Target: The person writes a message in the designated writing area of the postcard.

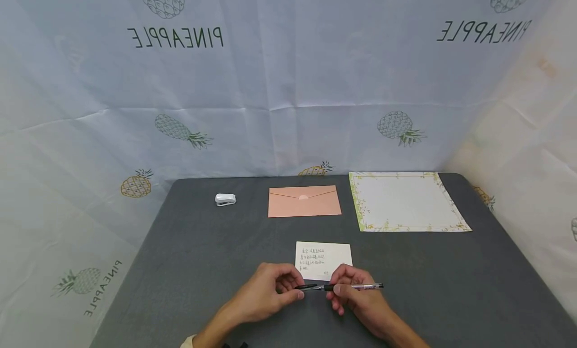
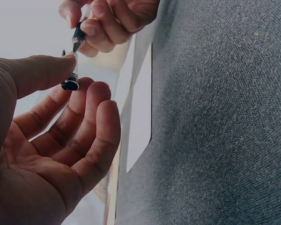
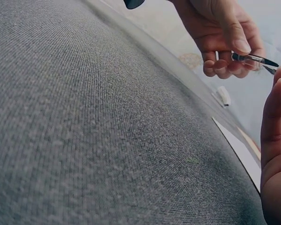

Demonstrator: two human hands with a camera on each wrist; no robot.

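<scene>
Pen (image 1: 356, 287) held level above the near edge of the grey surface (image 1: 451, 288), just in front of the written card, clear barrel pointing right, dark grip toward the middle. Pinched by the right hand (image 1: 360, 295) at the grip, fingers curled round it, thumb on top. Black pen cap (image 1: 306, 287) pinched by the left hand (image 1: 270, 293) between thumb and fingertips, lined up with the pen tip; from the head view cap and tip meet or nearly meet, cannot tell whether fully seated. Seen end-on from the left wrist, cap (image 2: 71, 84) under the thumb, other fingers loosely bent below it, right hand (image 2: 110, 21) beyond gripping the pen (image 2: 78, 33). From the right wrist, left hand (image 3: 220, 35) closed round the cap (image 3: 250, 58), right hand's fingers (image 3: 274, 117) at the frame's right margin. Small white card (image 1: 323, 259) with handwritten lines lying flat just beyond both hands, near the middle of the near edge. Pink envelope (image 1: 304, 201), flap shut, farther back toward the far edge, centre. Bordered letter sheet (image 1: 405, 202) at the far right corner, flat. Small white stapler (image 1: 225, 199) left of the envelope, toward the far left corner. Pineapple-print cloth (image 1: 288, 87) hung behind and at both sides.
</scene>
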